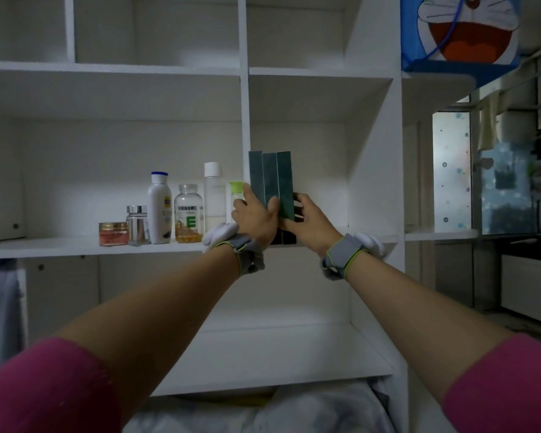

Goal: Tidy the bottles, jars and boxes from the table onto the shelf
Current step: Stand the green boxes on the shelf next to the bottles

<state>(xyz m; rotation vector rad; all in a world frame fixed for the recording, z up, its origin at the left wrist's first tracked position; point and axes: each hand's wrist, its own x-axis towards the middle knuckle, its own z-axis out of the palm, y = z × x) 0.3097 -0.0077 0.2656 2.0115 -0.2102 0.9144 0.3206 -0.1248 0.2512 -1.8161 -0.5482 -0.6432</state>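
Note:
Three tall dark green boxes [270, 179] stand upright side by side in the right compartment of the white shelf [75, 246], against the divider. My left hand [255, 215] grips them from the left, and my right hand [306, 218] presses them from the right. To the left of the divider stand a green-capped bottle [235, 195], a tall clear bottle with a white cap [213, 195], a jar with a green E label [189, 214], a white lotion bottle [159, 209], a silver-lidded jar [137, 225] and a small red jar [113, 233].
The upper shelf compartments hold nothing. A blue cartoon fabric box [463, 29] sits on the top right ledge. Crumpled grey cloth [294, 410] lies below the lower shelf. A window and hanging laundry are at the right.

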